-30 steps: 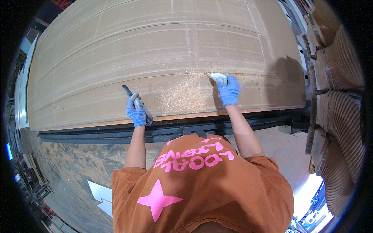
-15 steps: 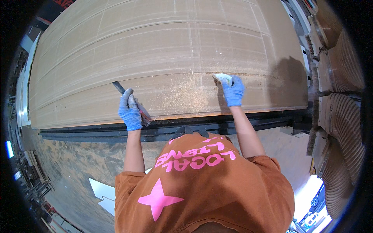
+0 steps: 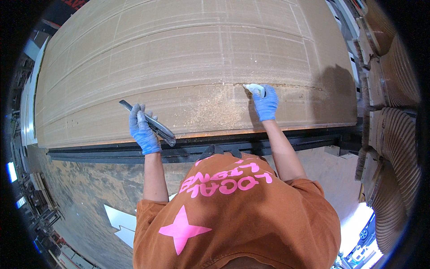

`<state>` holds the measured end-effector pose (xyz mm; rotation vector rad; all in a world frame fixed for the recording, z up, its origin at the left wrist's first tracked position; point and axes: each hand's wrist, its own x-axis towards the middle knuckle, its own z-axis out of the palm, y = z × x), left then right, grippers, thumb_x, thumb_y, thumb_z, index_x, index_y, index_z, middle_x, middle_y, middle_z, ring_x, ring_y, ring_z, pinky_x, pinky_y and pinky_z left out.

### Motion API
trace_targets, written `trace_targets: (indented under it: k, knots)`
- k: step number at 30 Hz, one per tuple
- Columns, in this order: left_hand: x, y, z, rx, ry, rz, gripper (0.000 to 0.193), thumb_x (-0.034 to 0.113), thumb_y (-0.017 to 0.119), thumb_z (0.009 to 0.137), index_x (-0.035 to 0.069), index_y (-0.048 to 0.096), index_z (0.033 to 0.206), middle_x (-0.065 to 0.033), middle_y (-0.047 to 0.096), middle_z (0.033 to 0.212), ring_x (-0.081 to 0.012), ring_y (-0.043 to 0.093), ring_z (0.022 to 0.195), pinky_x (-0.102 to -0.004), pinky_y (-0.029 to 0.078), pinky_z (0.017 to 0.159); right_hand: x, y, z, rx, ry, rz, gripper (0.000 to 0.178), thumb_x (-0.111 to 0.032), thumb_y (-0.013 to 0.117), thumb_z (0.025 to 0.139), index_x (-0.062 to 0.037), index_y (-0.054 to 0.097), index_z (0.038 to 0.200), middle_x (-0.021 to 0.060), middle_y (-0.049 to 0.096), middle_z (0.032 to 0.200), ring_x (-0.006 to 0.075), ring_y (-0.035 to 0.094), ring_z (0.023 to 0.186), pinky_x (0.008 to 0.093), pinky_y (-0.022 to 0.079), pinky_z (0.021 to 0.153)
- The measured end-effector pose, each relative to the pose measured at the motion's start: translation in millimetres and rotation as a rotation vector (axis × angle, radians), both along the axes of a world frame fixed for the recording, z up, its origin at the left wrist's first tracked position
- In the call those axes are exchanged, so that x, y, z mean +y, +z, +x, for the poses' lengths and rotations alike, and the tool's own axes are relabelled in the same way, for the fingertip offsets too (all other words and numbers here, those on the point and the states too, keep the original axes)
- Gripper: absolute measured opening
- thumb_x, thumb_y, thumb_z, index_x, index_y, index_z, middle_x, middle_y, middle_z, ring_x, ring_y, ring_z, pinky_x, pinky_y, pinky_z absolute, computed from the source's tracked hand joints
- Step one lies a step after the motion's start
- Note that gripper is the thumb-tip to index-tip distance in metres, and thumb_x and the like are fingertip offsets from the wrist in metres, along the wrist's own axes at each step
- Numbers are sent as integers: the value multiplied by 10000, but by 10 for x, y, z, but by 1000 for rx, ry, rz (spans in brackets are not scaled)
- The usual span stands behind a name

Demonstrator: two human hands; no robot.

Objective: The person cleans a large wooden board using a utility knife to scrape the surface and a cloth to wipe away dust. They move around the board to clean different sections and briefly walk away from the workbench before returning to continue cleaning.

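My left hand (image 3: 144, 134), in a blue and grey work glove, is closed around a long, flat, dark-grey tool (image 3: 162, 130) with a rounded end. It looks like a utility knife, though the fingers cover its middle. This hand hovers over the near edge of a wide tan board (image 3: 170, 54) scored with straight grooves. Also gloved in blue, my right hand (image 3: 267, 105) grips a small white squeeze bottle (image 3: 254, 88). The bottle's pointed nozzle aims left at a groove, close to or touching it. Wood dust (image 3: 217, 110) lies scattered between my hands.
A dark metal rail (image 3: 107, 155) runs along the board's near side. At the right stand brushes and large ribbed hoses (image 3: 394, 132). White sheet pieces (image 3: 120, 219) lie on the dusty floor at lower left.
My left hand has shifted slightly left and turned, showing more of the dark tool's length. My right hand with the bottle has moved a little left along the groove.
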<state>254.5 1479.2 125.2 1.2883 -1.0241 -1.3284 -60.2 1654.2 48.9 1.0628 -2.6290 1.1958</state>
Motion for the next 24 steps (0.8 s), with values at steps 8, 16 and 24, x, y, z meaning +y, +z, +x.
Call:
trace_targets:
  k: [8,16,24]
  knots:
    - [49,7,-63,-50,-57,-44,323,173,494,947,58,506,1249,-126,580,1179,-164,597,862,-297,541,695,-202,105,234,-102,55,32,262,-236,692,732,-37,622,887,167,606,852,333,588,801,403,475,732]
    - [95,25,-76,-31,-56,-37,308,167,504,942,71,519,1235,-122,584,1173,-168,600,874,-296,543,694,-85,26,139,-26,7,18,274,-224,699,722,-31,618,899,165,603,876,331,589,797,397,475,733]
    - [117,12,-112,-41,-52,-53,285,152,499,941,55,537,1207,-121,599,1142,-179,615,880,-296,548,689,-65,65,172,-89,5,18,264,-202,695,726,-30,619,911,156,601,869,321,594,824,388,475,747]
